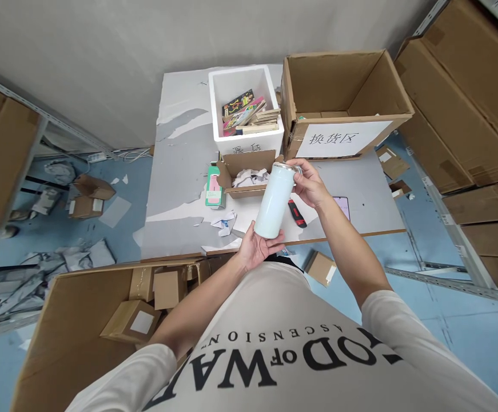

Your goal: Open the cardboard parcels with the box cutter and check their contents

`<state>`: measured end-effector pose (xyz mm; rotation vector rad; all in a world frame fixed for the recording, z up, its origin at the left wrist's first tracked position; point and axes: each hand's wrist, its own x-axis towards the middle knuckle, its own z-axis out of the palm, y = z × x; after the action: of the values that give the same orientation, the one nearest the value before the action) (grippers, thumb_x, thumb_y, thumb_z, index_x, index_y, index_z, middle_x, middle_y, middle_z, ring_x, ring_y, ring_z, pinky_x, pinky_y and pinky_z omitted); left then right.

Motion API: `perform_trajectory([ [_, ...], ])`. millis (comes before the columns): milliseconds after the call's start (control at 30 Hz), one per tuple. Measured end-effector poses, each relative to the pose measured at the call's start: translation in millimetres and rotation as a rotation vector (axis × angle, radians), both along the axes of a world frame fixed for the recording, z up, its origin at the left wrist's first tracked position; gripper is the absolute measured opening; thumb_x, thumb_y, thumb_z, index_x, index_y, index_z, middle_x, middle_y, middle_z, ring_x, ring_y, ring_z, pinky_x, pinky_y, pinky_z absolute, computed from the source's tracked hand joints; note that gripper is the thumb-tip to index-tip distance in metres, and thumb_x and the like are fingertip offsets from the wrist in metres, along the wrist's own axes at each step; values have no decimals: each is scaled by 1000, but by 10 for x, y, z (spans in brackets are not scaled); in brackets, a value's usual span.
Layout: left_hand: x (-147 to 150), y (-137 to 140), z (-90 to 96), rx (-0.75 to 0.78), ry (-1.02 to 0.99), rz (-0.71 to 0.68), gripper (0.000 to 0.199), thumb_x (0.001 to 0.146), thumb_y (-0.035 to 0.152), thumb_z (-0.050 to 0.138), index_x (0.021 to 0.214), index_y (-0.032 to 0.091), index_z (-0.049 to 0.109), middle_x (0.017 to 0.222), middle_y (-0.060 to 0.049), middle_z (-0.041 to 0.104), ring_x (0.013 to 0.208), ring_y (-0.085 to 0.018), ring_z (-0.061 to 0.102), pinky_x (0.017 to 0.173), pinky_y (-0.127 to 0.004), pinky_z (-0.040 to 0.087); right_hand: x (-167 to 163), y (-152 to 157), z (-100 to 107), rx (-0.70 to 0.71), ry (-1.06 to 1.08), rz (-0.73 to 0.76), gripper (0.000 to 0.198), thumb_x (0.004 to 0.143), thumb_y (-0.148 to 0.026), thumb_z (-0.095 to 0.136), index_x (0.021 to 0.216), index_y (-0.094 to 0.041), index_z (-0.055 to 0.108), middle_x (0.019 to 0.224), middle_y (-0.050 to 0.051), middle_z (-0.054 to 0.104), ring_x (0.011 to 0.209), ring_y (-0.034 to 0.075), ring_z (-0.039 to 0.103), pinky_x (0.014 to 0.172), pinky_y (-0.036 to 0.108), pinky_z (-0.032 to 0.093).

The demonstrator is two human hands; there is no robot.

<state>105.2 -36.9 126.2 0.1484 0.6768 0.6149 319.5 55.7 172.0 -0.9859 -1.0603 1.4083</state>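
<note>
A pale blue thermos bottle (273,200) is tilted in front of me above the table's front edge. My left hand (258,247) cradles its base from below, the fingers reaching under it. At the top end my right hand (310,182) grips the bottle near its silvery rim and a metal loop. Just behind the bottle is an open small cardboard box (242,193) with crumpled white paper (250,178) in it. A red and black box cutter (297,214) lies on the table beside the bottle. A green and pink carton (214,187) stands left of the small box.
A white foam box (215,109) with books and a large open cardboard box (347,137) with a paper sign stand at the back of the table (175,171). A phone (342,207) lies near my right forearm. A big carton (81,320) holding small boxes stands at lower left.
</note>
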Motion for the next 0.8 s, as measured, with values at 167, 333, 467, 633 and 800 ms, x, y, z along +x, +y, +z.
perform_trajectory([
  [167, 20, -61, -92, 228, 190, 185, 60, 72, 47, 77, 122, 28, 51, 119, -5, 65, 108, -27, 66, 100, -51, 44, -10, 2, -92, -65, 6, -35, 43, 65, -50, 79, 98, -30, 60, 108, -2, 58, 85, 15, 57, 67, 31, 56],
  [333, 35, -101, -115, 273, 222, 189, 61, 66, 39, 83, 117, 26, 52, 109, -3, 67, 103, -25, 68, 101, -52, 44, -17, 12, -133, -93, 3, -36, 44, 66, -51, 79, 99, -30, 60, 107, -2, 58, 84, 14, 56, 67, 29, 55],
  [467, 33, -94, -145, 262, 199, 195, 60, 67, 44, 81, 116, 23, 54, 104, -5, 70, 99, -26, 69, 100, -51, 44, 4, -3, -123, -74, -8, 11, 47, 65, -55, 78, 101, -31, 59, 110, -1, 60, 92, 17, 57, 75, 36, 55],
  [633, -16, -47, -136, 172, 85, 107, 58, 76, 61, 63, 109, 13, 60, 90, -12, 73, 76, -23, 71, 98, -48, 46, 88, -6, -26, 3, 54, 106, 58, 58, -65, 76, 104, -33, 61, 120, 2, 61, 107, 24, 56, 83, 42, 52],
  [800, -54, -1, -48, -2, -111, -51, 74, 85, 71, 34, 107, 8, 64, 73, -11, 72, 56, -19, 66, 96, -51, 47, 92, 37, 7, -6, 78, 163, 66, 53, -69, 76, 105, -32, 60, 116, 4, 63, 102, 26, 60, 76, 41, 53],
])
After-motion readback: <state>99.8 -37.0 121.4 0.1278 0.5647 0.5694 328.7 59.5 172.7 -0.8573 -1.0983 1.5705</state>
